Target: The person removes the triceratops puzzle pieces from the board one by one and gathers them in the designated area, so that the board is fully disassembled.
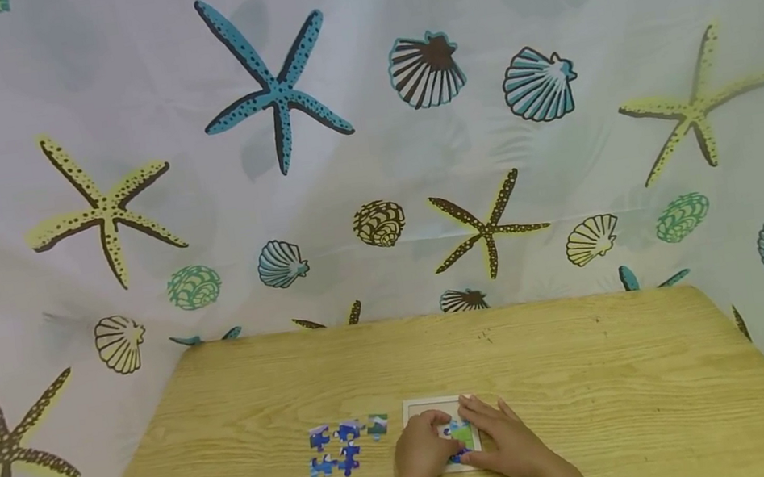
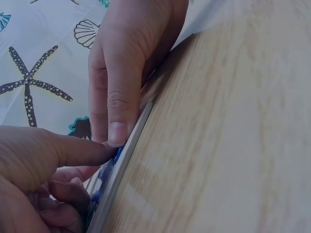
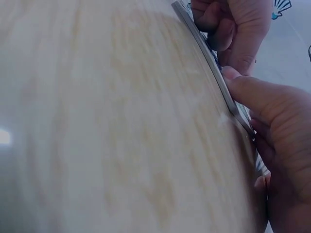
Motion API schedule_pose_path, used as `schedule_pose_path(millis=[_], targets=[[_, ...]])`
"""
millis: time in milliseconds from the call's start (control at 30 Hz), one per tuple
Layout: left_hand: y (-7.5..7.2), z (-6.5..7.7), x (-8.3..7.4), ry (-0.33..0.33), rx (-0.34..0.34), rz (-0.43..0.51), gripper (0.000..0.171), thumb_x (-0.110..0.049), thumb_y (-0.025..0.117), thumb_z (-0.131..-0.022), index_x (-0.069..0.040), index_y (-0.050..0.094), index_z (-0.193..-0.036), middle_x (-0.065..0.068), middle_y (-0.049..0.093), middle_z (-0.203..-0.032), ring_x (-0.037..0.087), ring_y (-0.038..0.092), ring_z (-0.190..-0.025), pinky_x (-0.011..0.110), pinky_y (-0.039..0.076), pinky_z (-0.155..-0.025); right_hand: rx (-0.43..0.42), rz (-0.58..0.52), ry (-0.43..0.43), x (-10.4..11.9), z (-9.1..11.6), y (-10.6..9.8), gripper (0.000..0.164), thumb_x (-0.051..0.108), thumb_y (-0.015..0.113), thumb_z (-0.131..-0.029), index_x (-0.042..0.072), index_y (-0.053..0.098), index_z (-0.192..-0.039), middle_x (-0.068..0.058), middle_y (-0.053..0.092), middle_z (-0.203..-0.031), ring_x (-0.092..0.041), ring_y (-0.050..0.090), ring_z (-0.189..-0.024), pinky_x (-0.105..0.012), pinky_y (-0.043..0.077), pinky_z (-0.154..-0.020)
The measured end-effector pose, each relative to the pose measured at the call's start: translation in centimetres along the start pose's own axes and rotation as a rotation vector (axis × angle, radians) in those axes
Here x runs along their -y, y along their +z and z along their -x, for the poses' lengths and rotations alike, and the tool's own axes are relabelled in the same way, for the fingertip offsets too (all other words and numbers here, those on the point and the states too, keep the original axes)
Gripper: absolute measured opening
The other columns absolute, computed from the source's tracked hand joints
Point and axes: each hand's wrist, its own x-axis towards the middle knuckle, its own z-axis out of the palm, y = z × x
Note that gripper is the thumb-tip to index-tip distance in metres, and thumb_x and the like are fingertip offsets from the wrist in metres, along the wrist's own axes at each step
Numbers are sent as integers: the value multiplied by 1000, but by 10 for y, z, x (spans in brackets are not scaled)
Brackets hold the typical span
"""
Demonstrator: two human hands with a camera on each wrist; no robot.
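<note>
A small jigsaw puzzle tray (image 1: 409, 407) with a pale raised border lies on the wooden table, partly covered by both hands. Green and blue joined puzzle pieces (image 1: 461, 433) show inside it. My left hand (image 1: 421, 451) reaches over the tray's left side, its thumb on the pieces near the lower edge and its other fingers bent; whether it pinches a piece is hidden. At the right side, my right hand (image 1: 512, 442) spans the border, index finger near the upper right corner. Its straight thumb presses at the lower edge, close to the left thumb, as the left wrist view shows.
Several loose puzzle pieces (image 1: 347, 445), mostly blue, lie flat to the left of the tray. The wooden table (image 1: 630, 383) extends to either side and behind. A white curtain (image 1: 357, 168) printed with starfish and shells hangs around its far edge and sides.
</note>
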Motion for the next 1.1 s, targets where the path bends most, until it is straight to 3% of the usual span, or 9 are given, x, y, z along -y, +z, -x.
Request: schedule_pose_path(millis=[133,300,433,533,633,767,900,1100], targets=[[1,0,0,13,-10,11,35,-12,85,-63,-11,69,-94,2,53,-88,21,54,-79,39,44,-71,-8,-14,8,0,0,0,79,43,65,-85,4,34,-145,-14,32,-150,-33,27,-138,-57,5,-111],[2,2,1,55,-47,11,36,-13,85,-62,-11,69,-94,0,56,-96,24,59,-88,42,45,-78,-7,-20,16,0,0,1,81,44,66,-84,6,30,-147,-17,32,-149,-35,28,-137,-57,4,-111],[3,2,3,78,-35,23,35,-12,84,-63,-13,69,-95,-2,59,-95,22,59,-90,42,45,-79,-8,-22,15,0,0,0,81,44,66,-84,6,30,-146,-18,32,-149,-35,28,-137,-57,4,-111],[2,0,6,64,-2,94,32,-9,81,-65,-13,69,-95,-3,61,-91,18,58,-87,42,44,-79,-12,-22,12,0,0,0,81,43,66,-84,6,31,-146,-17,32,-149,-35,28,-137,-58,4,-110],[2,-3,9,46,19,226,28,-4,77,-69,-11,70,-95,-2,63,-86,15,57,-81,39,45,-78,-16,-13,9,-1,0,1,80,43,67,-84,6,32,-146,-16,33,-149,-35,29,-137,-58,5,-110],[3,-6,15,35,26,364,21,0,71,-74,-5,71,-94,-1,65,-79,11,58,-74,30,49,-71,-17,-22,7,-2,0,0,79,42,67,-84,6,33,-145,-16,33,-149,-35,29,-137,-58,5,-110],[2,-6,19,23,30,425,17,-1,70,-77,-3,70,-94,0,66,-77,10,59,-70,26,50,-65,-16,-37,3,-2,-1,0,76,41,67,-85,5,36,-144,-15,34,-149,-35,28,-137,-59,4,-110],[-4,-5,20,-11,33,483,17,-1,71,-78,1,69,-95,3,67,-77,12,61,-70,29,51,-67,-1,-23,-8,0,-1,-1,68,42,66,-85,2,46,-137,-12,33,-150,-34,26,-138,-60,4,-109]])
